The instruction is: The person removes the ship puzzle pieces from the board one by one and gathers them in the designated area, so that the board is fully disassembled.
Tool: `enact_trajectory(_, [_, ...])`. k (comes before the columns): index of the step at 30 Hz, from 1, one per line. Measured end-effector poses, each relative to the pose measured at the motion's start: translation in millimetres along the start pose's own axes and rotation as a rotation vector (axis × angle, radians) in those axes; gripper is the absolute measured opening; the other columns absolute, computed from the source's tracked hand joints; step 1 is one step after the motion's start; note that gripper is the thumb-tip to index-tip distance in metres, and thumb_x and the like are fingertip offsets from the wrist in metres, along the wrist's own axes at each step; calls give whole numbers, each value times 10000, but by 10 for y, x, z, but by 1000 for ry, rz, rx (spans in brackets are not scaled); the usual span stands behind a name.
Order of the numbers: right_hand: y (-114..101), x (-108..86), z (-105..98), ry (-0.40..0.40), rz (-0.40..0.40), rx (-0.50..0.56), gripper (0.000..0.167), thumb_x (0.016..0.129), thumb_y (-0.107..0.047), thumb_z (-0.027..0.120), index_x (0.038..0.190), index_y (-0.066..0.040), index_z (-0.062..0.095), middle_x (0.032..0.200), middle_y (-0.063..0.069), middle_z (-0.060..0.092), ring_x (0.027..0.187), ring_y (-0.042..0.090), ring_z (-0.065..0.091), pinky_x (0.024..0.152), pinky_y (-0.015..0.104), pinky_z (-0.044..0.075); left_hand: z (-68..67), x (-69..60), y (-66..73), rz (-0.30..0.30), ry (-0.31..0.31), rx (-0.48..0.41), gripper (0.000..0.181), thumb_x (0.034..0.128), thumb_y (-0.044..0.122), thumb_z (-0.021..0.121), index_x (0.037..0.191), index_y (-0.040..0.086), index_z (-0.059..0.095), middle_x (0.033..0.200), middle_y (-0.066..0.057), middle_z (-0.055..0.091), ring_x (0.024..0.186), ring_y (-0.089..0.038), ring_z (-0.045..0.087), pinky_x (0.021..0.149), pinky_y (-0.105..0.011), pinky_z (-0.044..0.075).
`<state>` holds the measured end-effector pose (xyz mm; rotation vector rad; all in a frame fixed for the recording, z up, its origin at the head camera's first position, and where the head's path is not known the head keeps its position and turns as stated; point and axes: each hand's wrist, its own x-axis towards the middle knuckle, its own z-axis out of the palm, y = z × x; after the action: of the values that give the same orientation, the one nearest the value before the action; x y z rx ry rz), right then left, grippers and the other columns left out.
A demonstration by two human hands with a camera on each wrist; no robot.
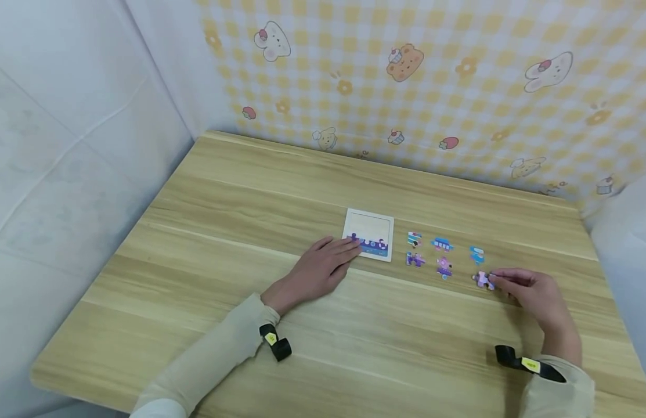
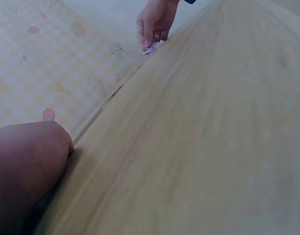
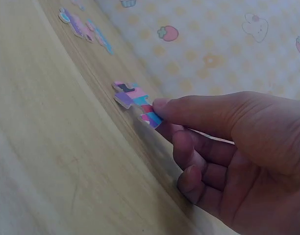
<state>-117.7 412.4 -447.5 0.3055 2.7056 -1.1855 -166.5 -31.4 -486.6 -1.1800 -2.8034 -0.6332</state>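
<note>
The right hand (image 1: pixel 537 295) pinches a pink, purple and blue puzzle piece (image 3: pixel 128 95) between thumb and forefinger, the other fingers curled beneath. The thumb covers one end of it; whether its far side touches the wood is hard to tell. The left hand (image 1: pixel 318 270) lies with its fingers straight and close together, fingertips on the near left corner of the puzzle tray (image 1: pixel 392 232) — they hide the left end of the printed strip (image 1: pixel 375 246) inside.

The left wrist view catches only part of that hand, cut off at the frame's edge, and no tray; the right wrist view shows the pinch closely. Only the head view takes in all five loose pieces (image 1: pixel 444 267), between tray and right hand, their pictures too small to read. The table (image 1: pixel 249 191) stretches widely left of the tray; its back edge meets a checked cloth (image 1: pixel 432 110).
</note>
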Motion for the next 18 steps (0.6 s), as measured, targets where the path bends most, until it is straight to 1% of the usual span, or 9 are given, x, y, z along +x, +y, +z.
enact_trajectory(1, [5,2,13,6,-5,-10,415,904,-422,718,1095,-55,753,755,-110,657,640,92,528,529,270,439,7,-2,-1,1,0,0,436,1059,230,444,1486,150,475,1538,23,430,1438,-150,355,1199,-443,209])
enact_trajectory(4, [-7,7,47,11,-22,-28,424,914,-401,714,1104,-23,744,830,-132,691,669,73,535,549,246,460,27,-9,-4,2,4,0,433,1060,233,437,1484,156,481,1540,27,427,1438,-146,354,1200,-440,205])
enact_trajectory(8, [-30,9,79,9,-35,-27,428,921,-379,711,1113,3,737,930,-134,725,709,52,540,577,231,480,33,-17,-7,-4,4,-3,433,1060,239,427,1482,160,484,1544,33,420,1441,-141,347,1201,-427,202])
enact_trajectory(14, [-65,26,109,7,-24,-28,421,935,-359,699,1132,12,728,907,-197,699,702,48,534,571,233,478,27,-8,-11,-8,-2,4,436,1062,242,425,1489,165,473,1551,40,407,1447,-129,333,1206,-417,190])
enact_trajectory(18, [-79,31,126,13,-6,-30,399,942,-342,693,1133,6,728,913,-182,694,689,51,525,556,236,474,33,-1,-14,-10,-7,3,437,1063,245,423,1491,169,470,1552,43,405,1448,-122,327,1208,-414,181])
